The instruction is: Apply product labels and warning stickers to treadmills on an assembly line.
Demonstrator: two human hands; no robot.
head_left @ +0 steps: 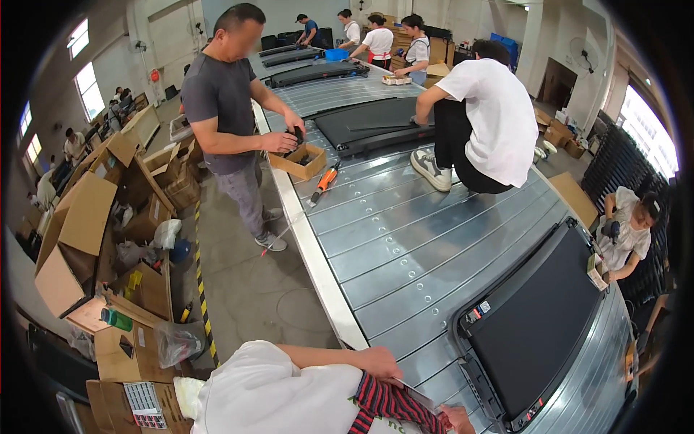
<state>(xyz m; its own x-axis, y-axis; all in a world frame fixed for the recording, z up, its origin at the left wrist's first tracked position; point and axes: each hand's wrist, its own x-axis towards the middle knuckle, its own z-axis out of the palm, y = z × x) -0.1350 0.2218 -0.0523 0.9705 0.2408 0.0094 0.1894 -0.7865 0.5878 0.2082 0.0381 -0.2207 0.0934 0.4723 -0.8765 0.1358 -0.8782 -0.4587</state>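
At the lower edge, my left hand (pixel 382 363) is closed, its fingers curled at the upper end of a thin, pale grey strip (pixel 416 395). My right hand (pixel 457 418) shows only partly at the strip's lower end; whether its fingers grip it is hidden. Red-and-black striped cloth (pixel 390 402) lies just below the strip, against my white shirt. Both hands are over the near edge of a long metal-slatted table (pixel 405 289). To their right, apart from them, a large black curved panel (pixel 538 325) in a black frame lies on the slats.
A person in a white shirt (pixel 495 119) squats on the table by another black panel (pixel 369 126). A person in grey (pixel 220 94) stands left with a parts box (pixel 307 171). An orange power tool (pixel 325 182) lies nearby. Cartons (pixel 87 213) fill the left side.
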